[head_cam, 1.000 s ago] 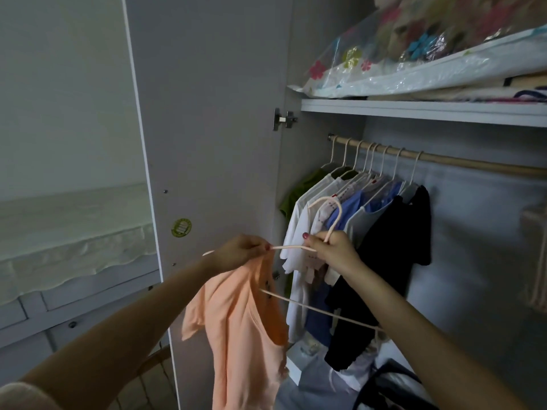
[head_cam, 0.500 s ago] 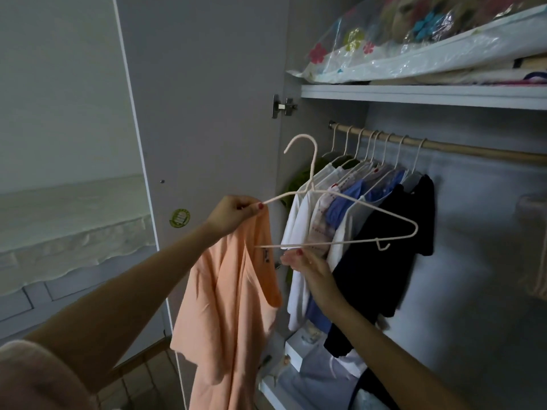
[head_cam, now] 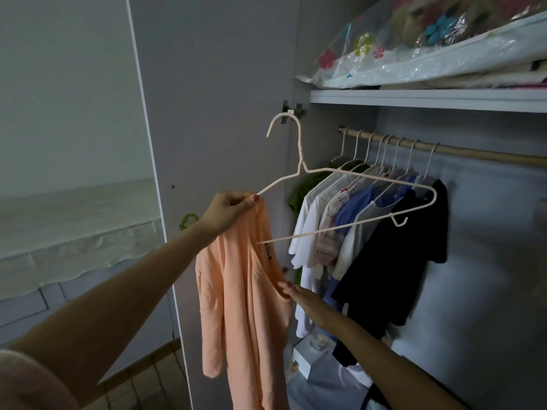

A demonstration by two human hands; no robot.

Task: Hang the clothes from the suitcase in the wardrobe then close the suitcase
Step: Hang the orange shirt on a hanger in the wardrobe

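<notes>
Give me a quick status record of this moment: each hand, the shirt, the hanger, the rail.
left hand: pinches one end of the hanger together with the top of the shirt
right hand: fingers straight, touching the shirt's edge lower down
peach shirt: hangs from the left hand, one hanger end tucked in, not fully on the hanger
hanger: pale wire, held up, hook uppermost, not on the rail
rail: wooden, carries several hung garments, bare to the right
black shirt: rightmost of the hung garments
suitcase: not in view
</notes>
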